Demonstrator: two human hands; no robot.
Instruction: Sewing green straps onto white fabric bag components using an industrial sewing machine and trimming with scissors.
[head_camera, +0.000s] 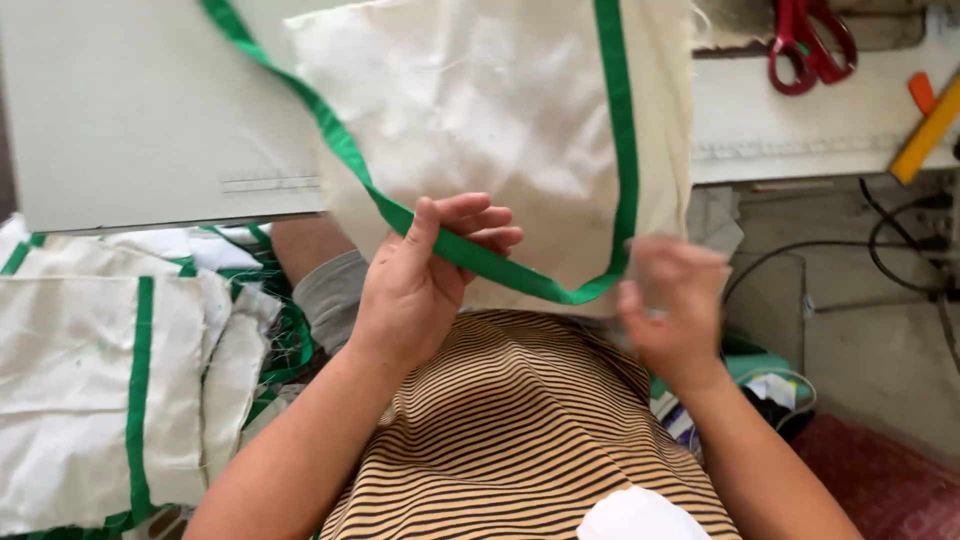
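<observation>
A cream cloth piece edged with green binding tape hangs off the front of a white work table toward my lap. My left hand pinches the green-bound lower edge between thumb and fingers. My right hand is blurred with motion beside the cloth's lower right corner; its fingers are curled near the green edge, and whether it grips the cloth is unclear.
A pile of similar cream pieces with green edging lies at my left. Red-handled scissors and a yellow ruler rest on the table's far right. Black cables hang under the table. My striped shirt fills the foreground.
</observation>
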